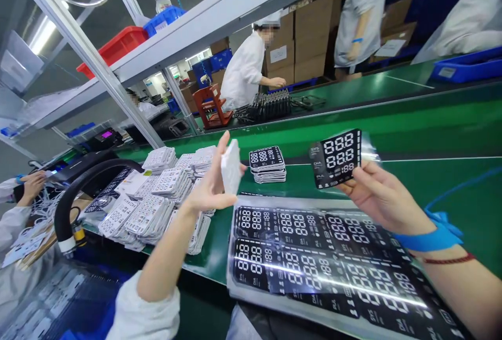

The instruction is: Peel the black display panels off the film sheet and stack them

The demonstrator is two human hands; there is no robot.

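My left hand [212, 183] grips a white plastic panel [231, 167] by its edges, held up on edge above the bench. Between the thumb and fingers of my right hand [376, 193] is a black display film [337, 158] printed with white digits and the letters SYS, DIA and PUL. Below both hands lies a stack of printed film sheets [290, 246] with rows of the same digit pattern. Just beyond my left hand stands a small stack of panels [268, 173] with a black film face on top.
Many stacked white panels [151, 214] cover the bench at left, beside a black flexible hose [65, 209]. A metal shelf frame [90, 63] rises over them. Across the green conveyor [423, 125], a co-worker [247, 68] handles black parts. A blue tray [466, 68] sits far right.
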